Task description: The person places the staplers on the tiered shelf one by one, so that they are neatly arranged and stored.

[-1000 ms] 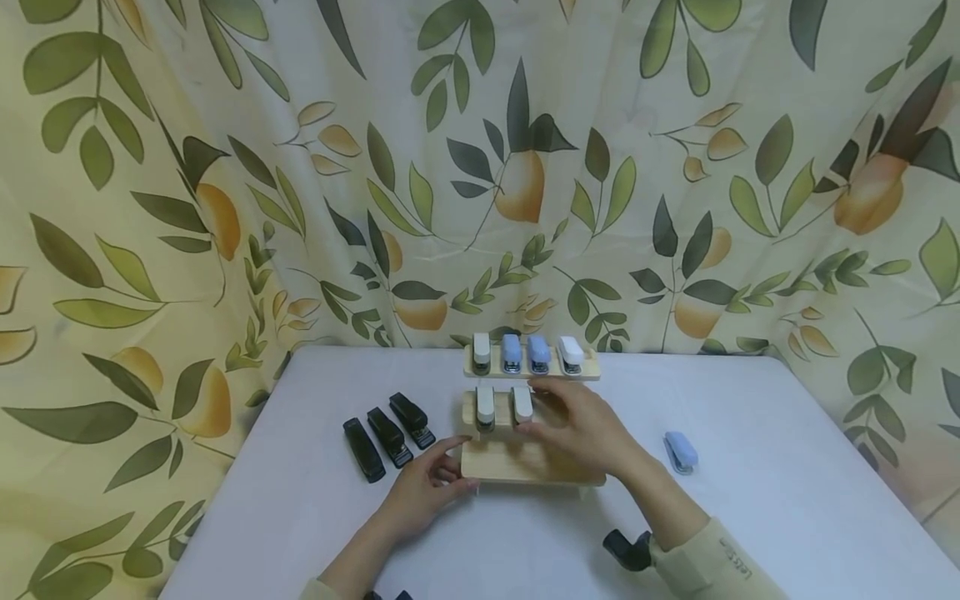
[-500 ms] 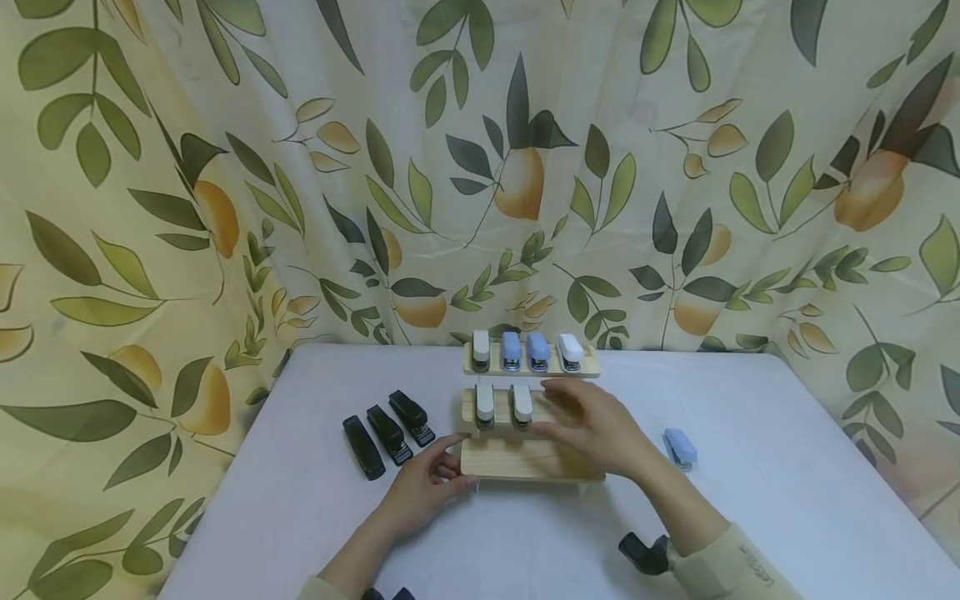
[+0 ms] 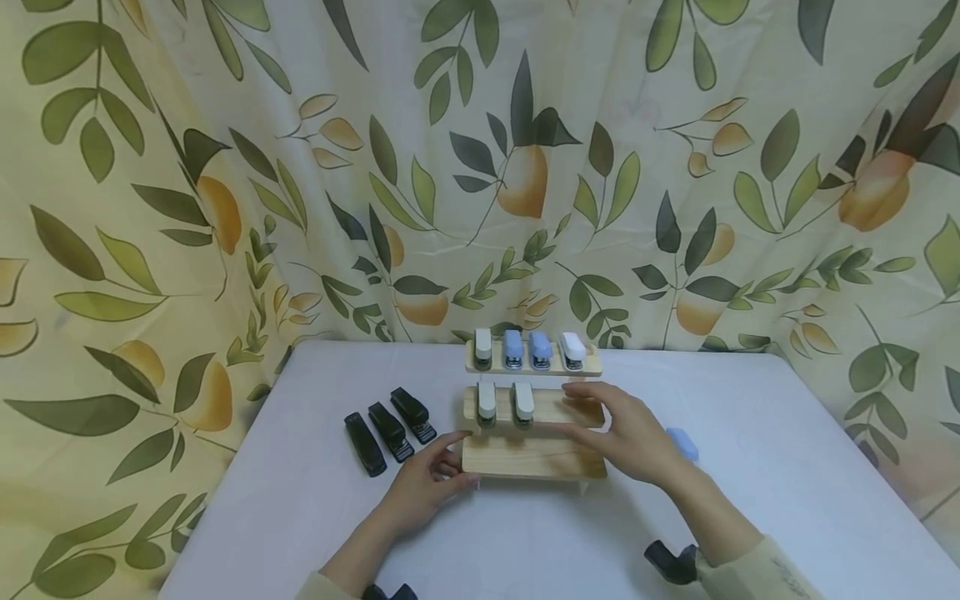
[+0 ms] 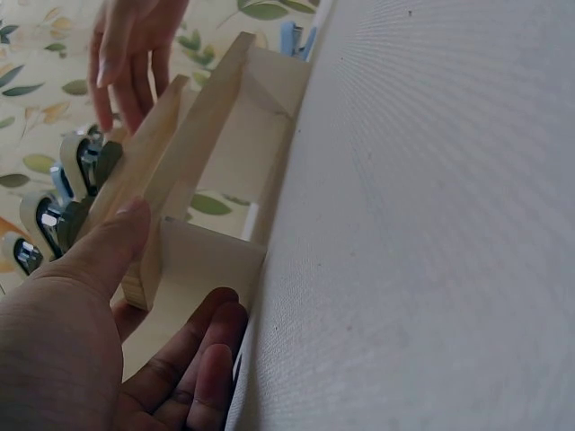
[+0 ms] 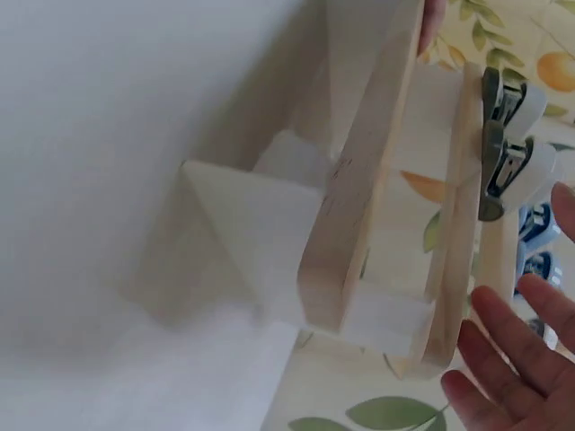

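At the near edge of the table [image 3: 525, 550] the two forearms come in from below. The left hand [image 3: 427, 487] rests at the left end of the wooden stepped rack [image 3: 525, 457], with the thumb on the corner of the lowest step; in the left wrist view the thumb presses on the wood and the fingers lie loosely curved beside the side wall of the rack, so it steadies the rack more than it grips it. The right hand [image 3: 633, 437] hovers over the right part of the middle step, fingers straight and relaxed, and it holds nothing.

The rack stands in the middle of the table, and its long axis runs left to right, across the person's view. The blue stapler [image 3: 681, 442] lies on the table just right of the rack and just behind the right hand, partly hidden by it. So the right hand is clearly the nearer one to it.

On the middle step sit two white staplers [image 3: 504, 403], toward the left end, and the rest of the step is bare. Three black staplers [image 3: 388, 430] lie in a row near the left edge of the table. On the top step, farthest, stand four staplers [image 3: 527, 349], white outside and blue inside.

The right wrist view shows the rack's underside and triangular support, which the head view hides. The head view alone shows the black ones.
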Demonstrator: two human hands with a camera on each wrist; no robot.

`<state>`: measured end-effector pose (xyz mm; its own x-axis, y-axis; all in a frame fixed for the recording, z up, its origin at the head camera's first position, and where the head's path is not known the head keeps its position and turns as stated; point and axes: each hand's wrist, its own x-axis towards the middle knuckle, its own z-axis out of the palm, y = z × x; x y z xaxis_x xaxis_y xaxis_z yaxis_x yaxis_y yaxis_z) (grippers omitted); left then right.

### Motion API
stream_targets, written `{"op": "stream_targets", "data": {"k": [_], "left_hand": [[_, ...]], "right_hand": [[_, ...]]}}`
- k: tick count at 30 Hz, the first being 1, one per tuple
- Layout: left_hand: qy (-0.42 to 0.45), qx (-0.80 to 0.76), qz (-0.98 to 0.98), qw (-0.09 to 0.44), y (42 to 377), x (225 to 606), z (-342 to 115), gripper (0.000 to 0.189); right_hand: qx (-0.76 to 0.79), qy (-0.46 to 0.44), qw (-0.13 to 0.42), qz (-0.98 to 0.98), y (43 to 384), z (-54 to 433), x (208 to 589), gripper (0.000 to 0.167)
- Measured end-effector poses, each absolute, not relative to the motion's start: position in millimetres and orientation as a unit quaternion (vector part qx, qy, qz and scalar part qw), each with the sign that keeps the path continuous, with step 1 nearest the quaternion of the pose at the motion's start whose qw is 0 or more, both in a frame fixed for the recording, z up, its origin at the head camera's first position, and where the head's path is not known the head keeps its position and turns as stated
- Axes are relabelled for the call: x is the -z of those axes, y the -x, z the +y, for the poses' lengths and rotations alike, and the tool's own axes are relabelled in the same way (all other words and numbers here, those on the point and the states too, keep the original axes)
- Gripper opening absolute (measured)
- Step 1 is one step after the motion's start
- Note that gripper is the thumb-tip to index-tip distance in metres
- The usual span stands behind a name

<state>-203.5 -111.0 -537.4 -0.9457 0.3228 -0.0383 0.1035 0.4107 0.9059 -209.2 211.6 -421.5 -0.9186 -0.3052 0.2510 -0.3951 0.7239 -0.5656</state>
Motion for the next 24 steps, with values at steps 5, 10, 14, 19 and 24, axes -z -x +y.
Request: {"op": "stream_targets", "data": {"k": [5, 10, 14, 19, 24], "left_hand": [[-0.125, -0.527, 0.834, 0.104, 204, 537, -111, 0.067], [-0.124, -0.527, 0.834, 0.103, 203, 537, -111, 0.067], [-0.125, -0.528, 0.834, 0.102, 204, 537, -112, 0.067], [-0.125, -0.530, 0.833, 0.102, 204, 537, -112, 0.067], [-0.126, -0.532, 0.831, 0.102, 205, 538, -111, 0.068]], "right_hand": [[-0.313, -0.197, 0.094, -0.924, 207, 223, 422, 0.054], [-0.302, -0.201, 0.110, -0.926, 205, 235, 421, 0.049], [-0.297, -0.193, 0.113, -0.928, 203, 244, 421, 0.050], [-0.285, -0.174, 0.104, -0.937, 203, 255, 422, 0.054], [-0.275, -0.159, 0.093, -0.943, 203, 268, 423, 0.055]]}}
